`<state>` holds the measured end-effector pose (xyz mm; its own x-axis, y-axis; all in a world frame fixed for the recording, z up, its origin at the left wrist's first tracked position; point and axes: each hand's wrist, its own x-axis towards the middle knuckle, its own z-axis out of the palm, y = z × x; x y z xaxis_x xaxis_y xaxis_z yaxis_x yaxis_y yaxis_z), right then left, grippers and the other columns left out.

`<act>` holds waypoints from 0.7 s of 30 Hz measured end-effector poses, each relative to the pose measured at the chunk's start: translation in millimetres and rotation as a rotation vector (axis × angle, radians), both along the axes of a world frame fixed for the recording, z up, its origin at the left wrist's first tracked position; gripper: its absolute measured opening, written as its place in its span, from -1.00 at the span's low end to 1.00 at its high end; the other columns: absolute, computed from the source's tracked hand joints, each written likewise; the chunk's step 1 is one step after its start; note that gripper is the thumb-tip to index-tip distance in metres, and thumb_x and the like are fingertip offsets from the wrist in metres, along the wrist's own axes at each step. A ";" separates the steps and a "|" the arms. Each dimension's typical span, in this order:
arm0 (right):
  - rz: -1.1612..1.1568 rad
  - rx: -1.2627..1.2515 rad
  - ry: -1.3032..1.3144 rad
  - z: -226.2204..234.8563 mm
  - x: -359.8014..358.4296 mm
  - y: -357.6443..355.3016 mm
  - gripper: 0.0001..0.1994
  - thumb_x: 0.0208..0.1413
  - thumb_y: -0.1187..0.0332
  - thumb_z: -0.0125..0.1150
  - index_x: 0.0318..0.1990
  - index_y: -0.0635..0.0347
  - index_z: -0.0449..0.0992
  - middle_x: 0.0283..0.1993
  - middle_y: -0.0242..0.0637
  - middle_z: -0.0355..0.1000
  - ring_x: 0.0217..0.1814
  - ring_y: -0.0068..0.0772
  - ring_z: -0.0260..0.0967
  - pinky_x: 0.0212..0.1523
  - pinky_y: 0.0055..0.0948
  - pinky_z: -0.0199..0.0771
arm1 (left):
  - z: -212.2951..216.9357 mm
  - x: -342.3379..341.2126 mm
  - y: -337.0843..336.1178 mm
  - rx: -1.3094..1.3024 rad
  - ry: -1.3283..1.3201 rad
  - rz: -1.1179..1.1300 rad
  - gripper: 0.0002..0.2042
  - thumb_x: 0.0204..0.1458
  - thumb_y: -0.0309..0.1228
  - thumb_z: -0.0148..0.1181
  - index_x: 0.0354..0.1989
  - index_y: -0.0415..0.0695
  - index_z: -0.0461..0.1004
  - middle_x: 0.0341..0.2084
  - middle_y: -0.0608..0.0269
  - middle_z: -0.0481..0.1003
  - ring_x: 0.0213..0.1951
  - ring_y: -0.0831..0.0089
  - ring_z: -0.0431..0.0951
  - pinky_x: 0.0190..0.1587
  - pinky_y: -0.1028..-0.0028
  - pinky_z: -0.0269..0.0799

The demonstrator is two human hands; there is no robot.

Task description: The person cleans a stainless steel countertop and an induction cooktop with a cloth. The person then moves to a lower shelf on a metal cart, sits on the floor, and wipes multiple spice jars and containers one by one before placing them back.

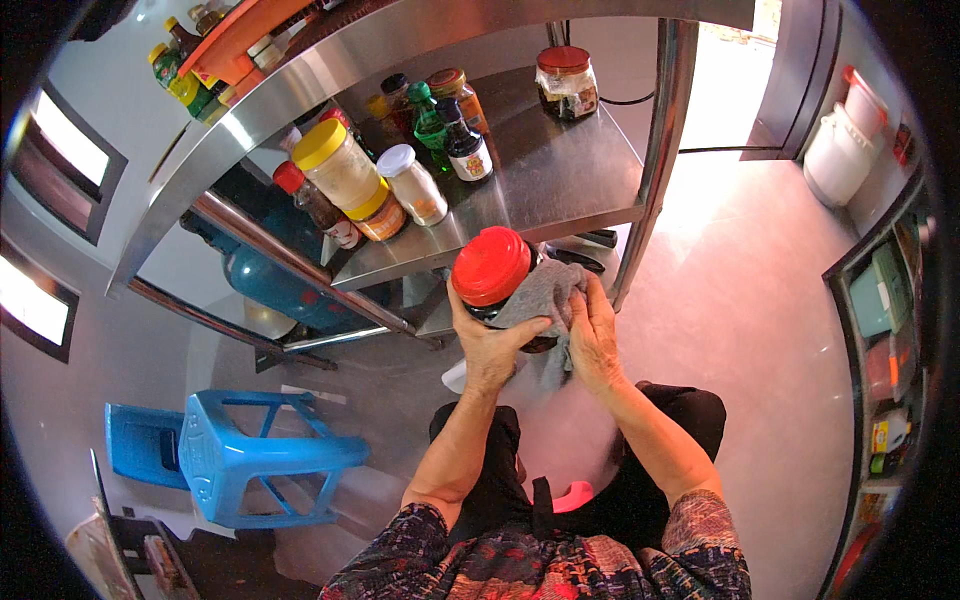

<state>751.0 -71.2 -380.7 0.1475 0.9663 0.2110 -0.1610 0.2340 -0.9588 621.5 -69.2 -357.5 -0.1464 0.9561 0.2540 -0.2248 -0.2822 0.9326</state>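
I hold a dark jar with a red lid point(491, 265) in front of a steel shelf point(560, 190). My left hand point(487, 350) grips the jar from below and the side. My right hand point(594, 338) presses a grey cloth point(540, 295) against the jar's side. The cloth hangs down between both hands and hides most of the jar body.
On the shelf stand several jars and bottles: a yellow-lidded jar point(340, 165), a white-lidded jar point(412, 183), a green bottle point(428, 118), a red-lidded jar point(566, 82). A blue gas cylinder point(275, 285) sits under the shelf. A blue plastic stool point(255, 455) lies at lower left. White buckets point(845, 140) stand at upper right.
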 end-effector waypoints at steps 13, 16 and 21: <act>-0.215 0.380 -0.356 66.7 53.3 -0.8 -0.46 -0.07 0.41 0.27 0.11 0.25 0.25 -0.01 -0.08 0.33 0.02 -0.21 0.33 0.02 -0.35 0.31 | -5.3 8.0 -4.9 0.050 0.004 -0.232 -0.03 -0.58 -0.36 0.62 0.14 -0.24 0.16 -0.05 0.18 0.42 0.03 0.36 0.41 0.12 0.35 0.30; 0.141 0.447 -0.261 82.0 37.8 -15.6 -0.40 -0.06 0.30 0.25 0.15 0.33 0.22 0.04 -0.05 0.29 0.12 -0.21 0.23 0.16 -0.37 0.16 | -17.4 1.6 -7.5 -0.029 -0.034 -0.223 -0.08 -0.52 -0.40 0.59 0.12 -0.24 0.17 -0.06 0.15 0.42 0.00 0.34 0.43 0.11 0.34 0.31; 0.397 0.318 0.098 56.3 42.6 -0.4 -0.48 0.02 0.24 0.15 0.13 0.27 0.27 0.05 -0.20 0.32 0.15 -0.37 0.19 0.20 -0.41 0.11 | -6.1 -3.1 -7.4 0.023 0.046 -0.313 -0.03 -0.58 -0.33 0.61 0.13 -0.25 0.15 -0.03 0.13 0.39 0.00 0.35 0.42 0.12 0.34 0.30</act>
<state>793.6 -71.5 -324.4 -0.1842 0.8421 0.5069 -0.3819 0.4139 -0.8263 618.4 -76.6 -363.6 0.1659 0.9470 0.2752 -0.2622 -0.2267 0.9380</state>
